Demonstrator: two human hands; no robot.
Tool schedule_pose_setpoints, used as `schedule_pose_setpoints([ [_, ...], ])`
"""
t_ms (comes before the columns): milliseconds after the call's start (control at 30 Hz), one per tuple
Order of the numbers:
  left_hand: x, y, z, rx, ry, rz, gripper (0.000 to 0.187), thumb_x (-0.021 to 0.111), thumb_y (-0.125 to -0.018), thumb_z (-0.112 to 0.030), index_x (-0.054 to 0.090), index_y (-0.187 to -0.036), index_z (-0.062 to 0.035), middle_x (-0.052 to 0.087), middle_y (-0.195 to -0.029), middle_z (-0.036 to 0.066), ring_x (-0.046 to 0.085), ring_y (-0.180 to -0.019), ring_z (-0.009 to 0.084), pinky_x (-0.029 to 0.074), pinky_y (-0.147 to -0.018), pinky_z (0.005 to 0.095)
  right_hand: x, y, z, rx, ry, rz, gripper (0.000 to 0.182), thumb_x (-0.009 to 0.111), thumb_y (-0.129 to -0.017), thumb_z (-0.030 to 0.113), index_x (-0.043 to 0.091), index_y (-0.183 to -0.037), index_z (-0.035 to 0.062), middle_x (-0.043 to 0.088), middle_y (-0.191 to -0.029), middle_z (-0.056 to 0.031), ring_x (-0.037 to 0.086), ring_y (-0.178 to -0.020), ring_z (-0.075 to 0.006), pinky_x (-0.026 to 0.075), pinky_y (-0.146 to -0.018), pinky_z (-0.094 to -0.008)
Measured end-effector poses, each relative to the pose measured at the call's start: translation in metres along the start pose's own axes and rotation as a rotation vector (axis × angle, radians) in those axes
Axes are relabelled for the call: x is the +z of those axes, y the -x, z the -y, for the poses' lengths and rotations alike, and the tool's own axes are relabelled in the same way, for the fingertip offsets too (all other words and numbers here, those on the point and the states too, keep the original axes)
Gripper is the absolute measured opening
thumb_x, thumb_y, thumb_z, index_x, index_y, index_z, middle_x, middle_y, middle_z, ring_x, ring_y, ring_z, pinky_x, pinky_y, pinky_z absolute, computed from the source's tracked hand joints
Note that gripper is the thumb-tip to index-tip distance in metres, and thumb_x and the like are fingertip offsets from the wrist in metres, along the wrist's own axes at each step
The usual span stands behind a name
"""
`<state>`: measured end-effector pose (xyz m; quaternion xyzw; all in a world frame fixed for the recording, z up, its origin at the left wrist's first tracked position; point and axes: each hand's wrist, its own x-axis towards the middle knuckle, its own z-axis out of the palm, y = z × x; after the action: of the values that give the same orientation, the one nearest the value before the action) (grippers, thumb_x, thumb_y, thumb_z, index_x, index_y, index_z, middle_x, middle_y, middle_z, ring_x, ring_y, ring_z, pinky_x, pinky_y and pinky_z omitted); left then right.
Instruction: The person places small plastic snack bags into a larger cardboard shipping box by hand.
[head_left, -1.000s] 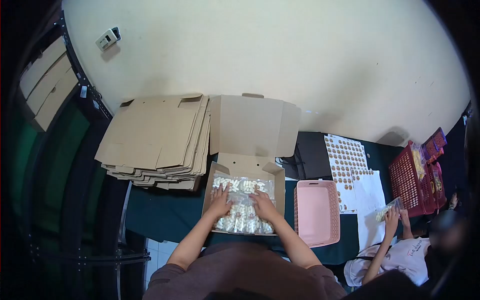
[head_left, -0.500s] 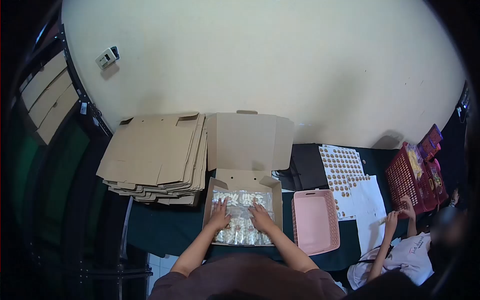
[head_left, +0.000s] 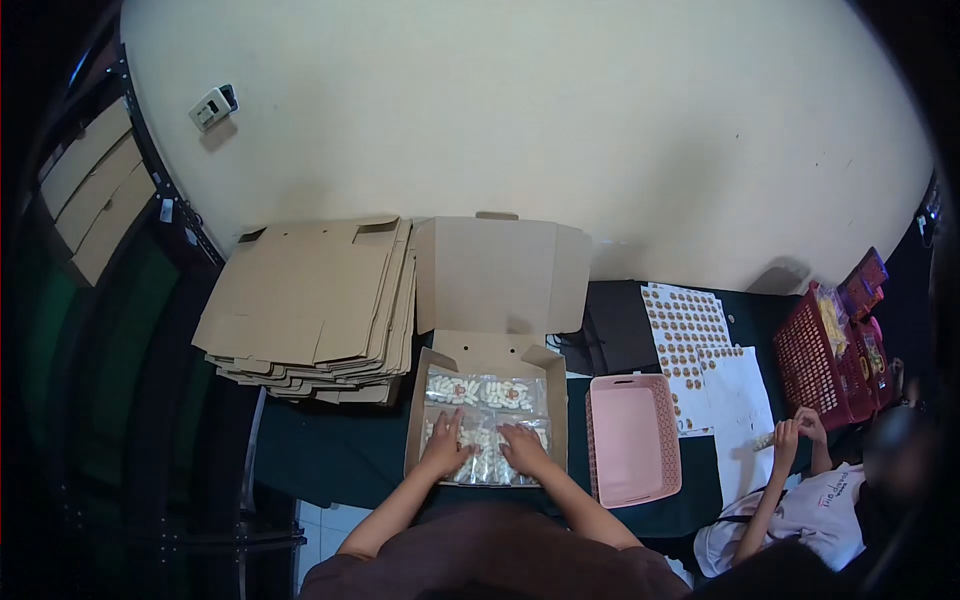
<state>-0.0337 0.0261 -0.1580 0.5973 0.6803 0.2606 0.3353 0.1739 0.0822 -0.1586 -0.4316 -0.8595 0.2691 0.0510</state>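
An open cardboard box (head_left: 556,410) stands in front of me, its lid (head_left: 500,275) raised against the wall. Inside lie several clear plastic packets (head_left: 508,393) filled with small whitish pieces; a small orange-brown mark shows on some. My left hand (head_left: 445,447) rests with spread fingers on the packets in the near left part. On the near right part lies my right hand (head_left: 523,449), flat with its fingers apart. Both hands touch the packets from above and partly cover the near ones.
Left of the box is a tall stack of flat cardboard boxes (head_left: 300,290). To the right are a pink basket (head_left: 632,440), a black bag (head_left: 615,325), sticker sheets (head_left: 688,330) and a red basket (head_left: 805,355). A co-worker's hands (head_left: 790,435) hold a small packet nearby.
Both my hands have slid toward me, from the middle of the box onto the near packets, uncovering the far ones. The co-worker's hands have shifted slightly.
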Motion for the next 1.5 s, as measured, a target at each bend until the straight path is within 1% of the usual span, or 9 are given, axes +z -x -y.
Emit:
schedule_pose_setpoints([
  [100,0.004,0.024,-0.009,-0.054,-0.35,0.137,0.101,0.077,-0.059,-0.038,0.017,-0.138,-0.0232,0.006,-0.142,0.02,0.005,-0.131,0.0418,0.025,-0.095,0.063,0.006,0.013,0.006,0.029,-0.007,-0.01,0.051,0.052,-0.082,0.022,0.038,-0.129,0.0102,0.039,-0.133,-0.013,0.031,-0.124,-0.0375,0.024,-0.1,-0.0506],
  [233,0.005,0.024,-0.001,-0.049,-0.216,0.117,0.094,0.08,-0.055,-0.033,0.03,-0.134,-0.0219,0.007,-0.142,0.017,0.005,-0.13,0.0431,0.024,-0.096,0.0627,0.008,0.019,0.005,0.044,-0.011,-0.044,0.051,0.053,-0.082,0.024,0.039,-0.129,0.0102,0.037,-0.133,-0.0163,0.031,-0.124,-0.038,0.024,-0.1,-0.0516],
  [400,0.0,0.027,-0.005,-0.099,-0.232,0.117,0.094,0.081,-0.055,-0.03,0.031,-0.134,-0.0217,0.006,-0.142,0.018,0.005,-0.129,0.0455,0.024,-0.096,0.0624,-0.015,0.039,0.014,0.221,0.169,-0.099,0.05,0.054,-0.08,0.023,0.041,-0.126,0.0092,0.04,-0.127,-0.0228,0.033,-0.119,-0.0454,0.028,-0.098,-0.0502],
  [533,0.008,0.026,0.009,-0.028,-0.166,0.056,0.091,0.081,-0.056,-0.028,0.032,-0.133,-0.0234,0.003,-0.143,0.017,0.004,-0.13,0.0453,0.023,-0.095,0.0644,-0.003,0.051,0.003,0.203,0.019,-0.049,0.046,0.055,-0.08,0.022,0.046,-0.122,0.0071,0.034,-0.128,-0.0301,0.029,-0.118,-0.0511,0.027,-0.1,-0.0506],
  [1067,-0.008,0.029,-0.021,-0.158,-0.303,0.162,0.094,0.08,-0.057,-0.03,0.028,-0.135,-0.0252,-0.001,-0.143,0.021,0.005,-0.128,0.0484,0.023,-0.099,0.0589,-0.001,0.045,0.018,0.262,-0.152,-0.108,0.046,0.056,-0.08,0.023,0.046,-0.12,0.0019,0.028,-0.131,-0.0328,0.026,-0.12,-0.0516,0.025,-0.101,-0.049],
  [1133,-0.006,0.031,-0.018,0.03,-0.325,-0.019,0.095,0.078,-0.059,-0.03,0.025,-0.137,-0.0207,0.0,-0.142,0.023,0.007,-0.128,0.0484,0.021,-0.101,0.0562,0.001,0.045,0.022,0.125,-0.152,-0.143,0.048,0.058,-0.08,0.026,0.046,-0.121,0.0029,0.028,-0.131,-0.0316,0.025,-0.121,-0.0511,0.023,-0.102,-0.0486],
  [1233,-0.01,0.031,-0.007,0.158,-0.235,0.035,0.087,0.071,-0.068,-0.035,0.022,-0.138,-0.0132,0.004,-0.143,0.023,0.01,-0.129,0.0447,0.019,-0.103,0.0526,0.006,0.041,0.02,0.011,-0.18,-0.126,0.048,0.057,-0.082,0.029,0.046,-0.121,0.0041,0.034,-0.13,-0.0273,0.027,-0.121,-0.0489,0.023,-0.102,-0.0485],
  [1333,-0.015,0.033,-0.006,0.045,-0.304,0.251,0.078,0.058,-0.078,-0.043,0.022,-0.137,-0.0074,0.007,-0.144,0.019,0.011,-0.132,0.0389,0.017,-0.104,0.0505,0.007,0.039,0.021,-0.046,-0.176,-0.048,0.047,0.054,-0.084,0.033,0.047,-0.122,0.0065,0.037,-0.13,-0.024,0.03,-0.121,-0.0461,0.024,-0.102,-0.0477],
  [1500,-0.01,0.028,0.0,0.013,-0.364,0.31,0.075,0.048,-0.082,-0.049,0.022,-0.137,-0.0068,0.006,-0.146,0.013,0.008,-0.133,0.0346,0.015,-0.104,0.0511,0.011,0.04,0.019,0.002,-0.065,0.035,0.046,0.049,-0.086,0.037,0.047,-0.123,0.0109,0.037,-0.131,-0.0218,0.032,-0.121,-0.0426,0.026,-0.101,-0.0459],
])
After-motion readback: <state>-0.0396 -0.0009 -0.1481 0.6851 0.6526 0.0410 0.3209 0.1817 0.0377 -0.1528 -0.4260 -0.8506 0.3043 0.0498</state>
